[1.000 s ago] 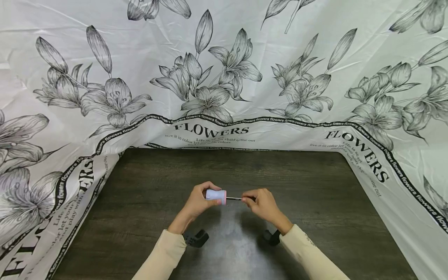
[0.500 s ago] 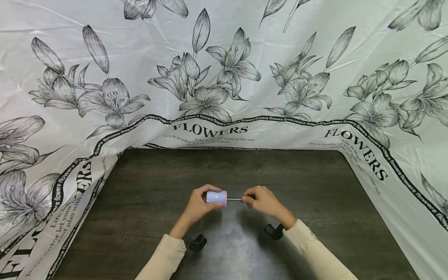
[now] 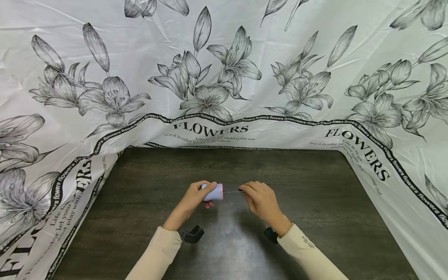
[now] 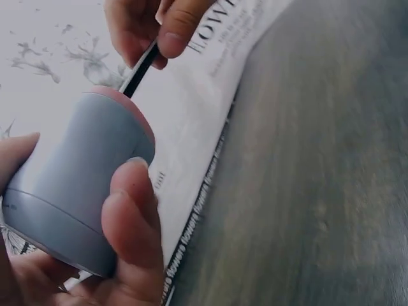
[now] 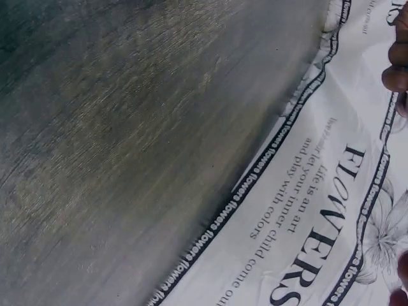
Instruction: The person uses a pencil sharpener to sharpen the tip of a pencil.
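Observation:
My left hand (image 3: pixel 194 197) grips a small lavender cylinder (image 3: pixel 214 192) with a pink rim at its right end, held above the table. In the left wrist view the cylinder (image 4: pixel 80 162) looks grey-blue, and a seam runs round its lower part. Out of the pink end comes a thin, dark, shiny rod (image 4: pixel 139 73). My right hand (image 3: pixel 263 199) pinches the rod's far end between thumb and fingers. How deep the rod goes inside is hidden. Only a few fingers (image 5: pixel 398 70) show at the right edge of the right wrist view.
A dark wood-grain table (image 3: pixel 157 171) lies under both hands. White cloth (image 3: pixel 280 136) with printed lilies and lettering borders it at the back and sides. Black curved pieces (image 3: pixel 191 234) stick out from beside the wrists.
My left hand has turned over somewhat, its thumb now on top of the cylinder. Both hands sit slightly higher. The right hand still holds the rod, its back turned more upward.

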A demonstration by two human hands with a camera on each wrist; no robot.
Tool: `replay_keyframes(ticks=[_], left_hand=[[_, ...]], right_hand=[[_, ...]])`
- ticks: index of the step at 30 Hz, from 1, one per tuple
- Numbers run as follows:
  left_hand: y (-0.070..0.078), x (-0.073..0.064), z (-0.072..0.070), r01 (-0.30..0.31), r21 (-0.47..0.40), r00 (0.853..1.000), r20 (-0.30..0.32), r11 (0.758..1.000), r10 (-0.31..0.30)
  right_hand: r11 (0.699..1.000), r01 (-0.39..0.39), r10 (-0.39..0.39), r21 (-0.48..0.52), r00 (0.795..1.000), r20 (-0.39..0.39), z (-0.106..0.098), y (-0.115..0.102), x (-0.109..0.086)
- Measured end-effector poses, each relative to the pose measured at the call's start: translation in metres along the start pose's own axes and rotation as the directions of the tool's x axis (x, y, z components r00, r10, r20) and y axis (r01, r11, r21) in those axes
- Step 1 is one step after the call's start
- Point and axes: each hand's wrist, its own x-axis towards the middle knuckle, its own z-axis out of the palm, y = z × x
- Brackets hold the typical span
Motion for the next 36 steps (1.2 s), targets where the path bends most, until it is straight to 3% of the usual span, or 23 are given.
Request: replay_keyframes(ticks=[6,8,15,18,21,24,26,30,33,35,36], left_hand=[[0.006,-0.002,-0.004,0.081,-0.116,0.988,0.142,0.990,-0.064],[0.006,-0.003,-0.003,0.109,-0.135,0.983,0.163,0.985,-0.086],[0.004,-0.005,0.004,0.217,-0.186,0.972,0.125,0.958,-0.196],[0.003,-0.007,0.006,0.225,-0.190,0.972,0.114,0.956,-0.206],[0.001,-0.006,0.008,0.161,-0.149,0.984,0.102,0.976,-0.147],[-0.001,-0.004,0.008,0.044,-0.087,0.995,0.090,0.995,-0.036],[-0.002,-0.004,0.008,-0.041,-0.045,0.995,0.086,0.998,0.045],[-0.004,-0.006,0.006,-0.217,0.030,0.972,0.094,0.976,0.214],[-0.007,-0.008,0.005,-0.316,0.069,0.946,0.096,0.946,0.309],[-0.011,-0.010,0.007,-0.361,0.073,0.931,0.093,0.930,0.354],[-0.014,-0.010,0.008,-0.380,0.077,0.924,0.086,0.922,0.373]], right_hand=[[0.995,0.067,-0.076,-0.074,0.989,-0.124,0.002,-0.001,0.001],[0.992,0.091,-0.104,-0.086,0.981,-0.162,0.005,-0.001,-0.001],[0.983,0.120,-0.152,-0.142,0.959,-0.241,0.009,-0.004,-0.001],[0.981,0.116,-0.153,-0.154,0.955,-0.252,0.009,-0.006,-0.003],[0.988,0.092,-0.121,-0.126,0.961,-0.249,0.009,-0.006,-0.006],[0.996,0.050,-0.066,-0.074,0.971,-0.231,0.010,-0.006,-0.009],[0.999,0.024,-0.031,-0.035,0.975,-0.218,0.010,-0.006,-0.011],[0.998,-0.041,0.048,0.051,0.987,-0.156,0.007,-0.009,-0.011],[0.983,-0.134,0.139,0.124,0.990,-0.029,0.001,-0.011,-0.009],[0.950,-0.244,0.226,0.196,0.968,0.109,-0.004,-0.012,-0.007],[0.924,-0.307,0.267,0.227,0.945,0.191,-0.007,-0.011,-0.005]])
